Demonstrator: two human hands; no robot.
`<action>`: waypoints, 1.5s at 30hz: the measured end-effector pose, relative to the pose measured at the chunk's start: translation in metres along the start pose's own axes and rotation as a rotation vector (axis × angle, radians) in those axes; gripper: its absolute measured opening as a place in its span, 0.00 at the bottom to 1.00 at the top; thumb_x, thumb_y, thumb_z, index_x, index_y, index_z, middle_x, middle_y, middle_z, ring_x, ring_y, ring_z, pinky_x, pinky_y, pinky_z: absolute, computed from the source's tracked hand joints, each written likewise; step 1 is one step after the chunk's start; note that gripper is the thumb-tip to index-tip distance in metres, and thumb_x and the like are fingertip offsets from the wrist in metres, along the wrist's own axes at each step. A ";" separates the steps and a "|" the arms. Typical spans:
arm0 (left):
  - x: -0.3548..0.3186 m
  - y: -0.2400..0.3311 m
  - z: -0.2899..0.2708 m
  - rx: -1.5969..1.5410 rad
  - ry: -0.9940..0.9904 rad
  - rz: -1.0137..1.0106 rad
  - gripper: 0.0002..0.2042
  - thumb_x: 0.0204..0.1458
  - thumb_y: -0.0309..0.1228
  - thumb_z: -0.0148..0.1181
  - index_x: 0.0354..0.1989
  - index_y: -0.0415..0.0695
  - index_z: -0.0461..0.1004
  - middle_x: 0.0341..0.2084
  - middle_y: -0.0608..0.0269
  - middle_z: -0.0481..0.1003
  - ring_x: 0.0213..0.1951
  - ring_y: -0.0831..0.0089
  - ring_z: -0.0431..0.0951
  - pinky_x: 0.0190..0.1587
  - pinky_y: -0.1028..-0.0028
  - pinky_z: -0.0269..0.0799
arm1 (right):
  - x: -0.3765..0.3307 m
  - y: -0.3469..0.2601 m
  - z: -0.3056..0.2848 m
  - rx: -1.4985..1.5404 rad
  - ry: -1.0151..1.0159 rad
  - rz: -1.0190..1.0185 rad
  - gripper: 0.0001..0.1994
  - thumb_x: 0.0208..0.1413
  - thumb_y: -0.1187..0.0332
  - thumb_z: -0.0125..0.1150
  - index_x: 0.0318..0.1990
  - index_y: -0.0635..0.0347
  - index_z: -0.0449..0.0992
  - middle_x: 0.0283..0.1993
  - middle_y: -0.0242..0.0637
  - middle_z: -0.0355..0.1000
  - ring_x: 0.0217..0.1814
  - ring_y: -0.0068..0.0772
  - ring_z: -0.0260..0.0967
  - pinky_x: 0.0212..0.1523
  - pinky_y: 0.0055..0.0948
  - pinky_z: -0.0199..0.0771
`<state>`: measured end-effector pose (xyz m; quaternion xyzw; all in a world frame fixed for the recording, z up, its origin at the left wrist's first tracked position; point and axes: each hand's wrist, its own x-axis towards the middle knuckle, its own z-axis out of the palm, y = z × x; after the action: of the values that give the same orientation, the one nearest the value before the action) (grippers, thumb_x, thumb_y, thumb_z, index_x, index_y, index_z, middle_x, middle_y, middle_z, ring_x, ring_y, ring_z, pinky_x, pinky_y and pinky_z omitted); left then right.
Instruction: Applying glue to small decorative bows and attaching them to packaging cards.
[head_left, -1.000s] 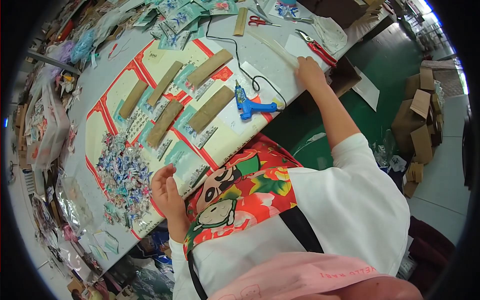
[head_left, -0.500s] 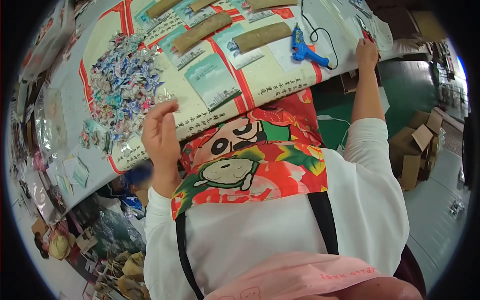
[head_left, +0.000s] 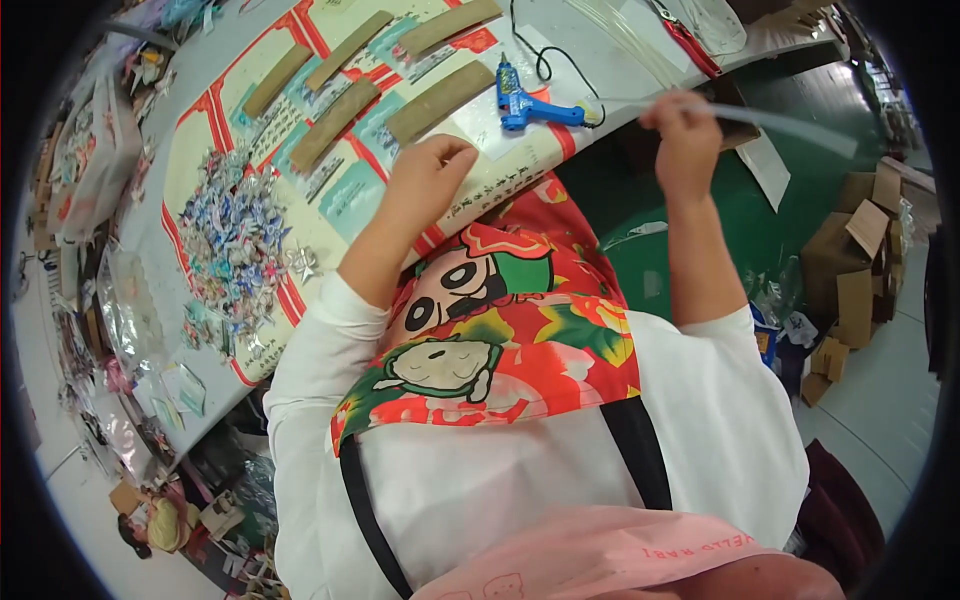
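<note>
My right hand point(head_left: 686, 140) is closed around a long translucent stick point(head_left: 800, 126), which looks like a glue stick and sticks out to the right past the table edge. My left hand point(head_left: 432, 175) hovers over the near table edge, fingers loosely bent, with nothing visible in it. Just beyond it lie green printed cards point(head_left: 352, 198), several with curved brown strips point(head_left: 440, 103) on them. A blue glue gun point(head_left: 530, 106) with a black cord rests between my hands. The red-handled cutting tool point(head_left: 690, 45) lies on the table beyond my right hand.
A heap of small shiny blue and silver foil ornaments point(head_left: 232, 235) covers the table's left part. More translucent sticks point(head_left: 625, 35) lie at the far edge. A clear plastic bin point(head_left: 100, 150) stands far left. Open cardboard boxes point(head_left: 860, 250) sit on the floor at right.
My right hand has let go of the red-handled tool, come left and nearer, and now holds the translucent stick. My left hand has moved right across the near card. The view has shifted.
</note>
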<state>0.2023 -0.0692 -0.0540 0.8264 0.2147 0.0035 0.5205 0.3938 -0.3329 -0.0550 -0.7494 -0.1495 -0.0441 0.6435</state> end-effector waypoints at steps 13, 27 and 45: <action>-0.008 0.059 0.035 -1.278 -0.089 -0.267 0.10 0.63 0.33 0.47 0.44 0.43 0.73 0.39 0.59 0.74 0.37 0.72 0.74 0.39 0.72 0.73 | -0.034 -0.047 0.073 -0.332 -0.727 -0.687 0.18 0.44 0.74 0.64 0.45 0.63 0.75 0.43 0.38 0.73 0.41 0.40 0.68 0.44 0.33 0.68; -0.051 0.061 -0.039 -1.172 0.297 0.398 0.12 0.66 0.39 0.46 0.42 0.45 0.72 0.18 0.70 0.65 0.20 0.78 0.62 0.27 0.76 0.60 | 0.032 0.024 0.088 -0.872 -0.807 -0.408 0.12 0.42 0.70 0.61 0.37 0.60 0.75 0.39 0.48 0.74 0.41 0.54 0.71 0.43 0.43 0.72; -0.052 0.069 0.005 -0.836 0.011 0.169 0.11 0.64 0.28 0.46 0.47 0.39 0.74 0.21 0.68 0.69 0.23 0.84 0.62 0.25 0.83 0.57 | 0.017 -0.088 0.072 -0.101 -0.668 -0.166 0.27 0.45 0.74 0.65 0.57 0.62 0.69 0.48 0.41 0.72 0.46 0.35 0.69 0.51 0.29 0.68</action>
<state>0.1805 -0.1170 0.0142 0.5589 0.1289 0.1372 0.8076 0.3762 -0.2481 0.0208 -0.7387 -0.4100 0.1440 0.5152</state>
